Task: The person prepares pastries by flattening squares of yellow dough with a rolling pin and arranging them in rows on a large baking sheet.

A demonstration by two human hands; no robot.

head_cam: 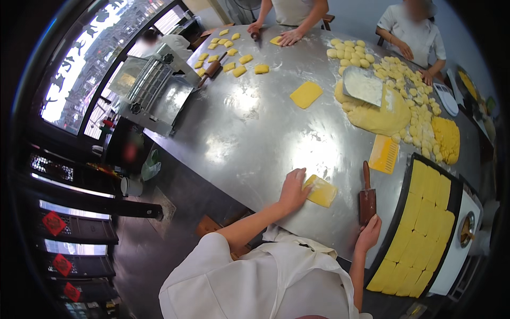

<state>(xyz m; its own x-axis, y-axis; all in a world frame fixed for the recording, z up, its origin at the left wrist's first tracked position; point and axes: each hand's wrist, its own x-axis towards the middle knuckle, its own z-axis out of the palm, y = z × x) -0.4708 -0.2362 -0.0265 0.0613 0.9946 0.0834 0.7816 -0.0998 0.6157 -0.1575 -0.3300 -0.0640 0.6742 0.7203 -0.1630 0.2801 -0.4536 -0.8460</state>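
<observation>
On the steel table in front of me lies a flat, floured piece of yellow dough (321, 191). The fingers of my left hand (294, 190) rest at its left edge, spread over the steel. My right hand (369, 233) grips the near handle of a dark wooden rolling pin (367, 203), to the right of the dough. A yellow plastic scraper (383, 154) lies just beyond the pin. Farther off sits another flat yellow dough piece (306, 95).
A black tray (414, 157) filled with rectangular dough pieces stands at the right. Beyond it are a dough block (445, 139), many small dough lumps and a metal scoop (362, 85) of flour. A dough sheeter (147, 93) stands at the left. Two co-workers are across the table.
</observation>
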